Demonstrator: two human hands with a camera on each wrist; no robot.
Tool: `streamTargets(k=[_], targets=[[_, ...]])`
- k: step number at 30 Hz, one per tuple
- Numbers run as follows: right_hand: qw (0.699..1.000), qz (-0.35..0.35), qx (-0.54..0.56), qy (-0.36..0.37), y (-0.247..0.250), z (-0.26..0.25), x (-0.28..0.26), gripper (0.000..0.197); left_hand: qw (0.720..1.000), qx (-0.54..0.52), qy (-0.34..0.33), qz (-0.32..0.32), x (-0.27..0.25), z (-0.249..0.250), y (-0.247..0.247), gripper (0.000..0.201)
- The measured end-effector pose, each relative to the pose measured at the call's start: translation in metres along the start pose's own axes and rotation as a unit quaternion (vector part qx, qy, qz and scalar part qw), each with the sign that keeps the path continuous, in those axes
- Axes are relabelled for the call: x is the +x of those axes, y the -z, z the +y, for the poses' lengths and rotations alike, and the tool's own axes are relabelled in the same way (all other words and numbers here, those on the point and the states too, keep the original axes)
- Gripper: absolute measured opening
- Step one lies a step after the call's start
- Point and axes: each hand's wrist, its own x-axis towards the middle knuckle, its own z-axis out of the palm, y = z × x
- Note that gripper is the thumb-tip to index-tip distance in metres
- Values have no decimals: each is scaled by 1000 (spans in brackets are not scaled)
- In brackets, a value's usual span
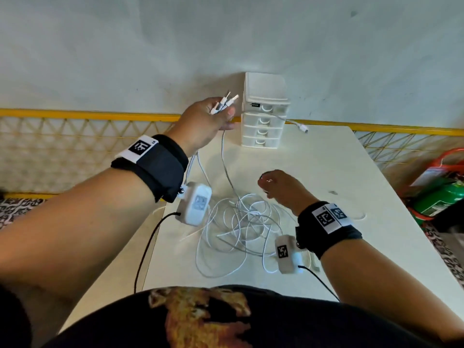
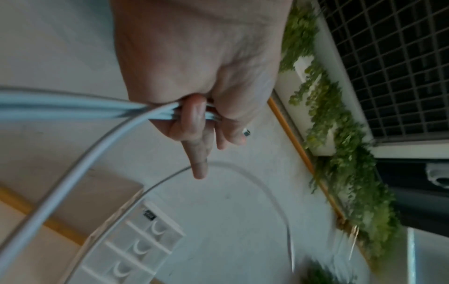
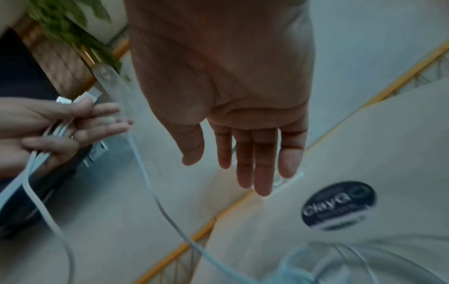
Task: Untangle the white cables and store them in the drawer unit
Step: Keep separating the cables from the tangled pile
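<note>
Several white cables (image 1: 241, 222) lie in a tangled heap on the white table (image 1: 326, 172). My left hand (image 1: 211, 116) is raised beside the white drawer unit (image 1: 263, 114) and grips a bundle of cable ends, their plugs (image 1: 226, 100) sticking up above the fingers. The left wrist view shows the cables (image 2: 73, 107) running through that fist (image 2: 199, 115). One cable end (image 1: 302, 128) swings loose in front of the drawers. My right hand (image 1: 278, 187) hovers over the tangle, fingers straight and holding nothing (image 3: 255, 163). All drawers look closed.
A yellow railing (image 1: 75, 114) runs behind the table against a pale wall. A green canister (image 1: 439, 199) and a red bag handle (image 1: 449, 159) sit on the floor at the right. A round dark sticker (image 3: 337, 205) marks the tabletop.
</note>
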Motion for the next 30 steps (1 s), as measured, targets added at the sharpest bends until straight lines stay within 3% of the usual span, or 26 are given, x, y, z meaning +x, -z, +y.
streamTargets(k=[2,6,10,12,14,17,21,26,30], targets=[[996,-43,-74,-18,-21,23,5,47,999,29,24,-20,7,-17,-1,37],[983,-54,-168,-57,-48,56,5,54,994,96,38,-19,8,-51,-6,25],[968,-52,-232,-80,-62,75,2,53,994,88,59,-19,-11,-79,-11,19],[968,-55,-238,-55,-68,82,3,41,989,126,66,-32,-21,-90,-15,18],[971,-43,-235,-22,-69,84,4,26,980,180,69,-40,-31,-100,-21,20],[981,-31,-189,21,-63,79,4,24,975,201,86,-41,-39,-115,-26,20],[994,26,-97,31,-55,70,-1,25,957,242,135,-85,-42,-125,-29,26],[995,12,-90,34,-55,73,-10,33,939,254,174,-157,-38,-147,-38,26],[998,3,-53,20,-58,76,-22,35,907,330,157,-212,-37,-173,-55,29]])
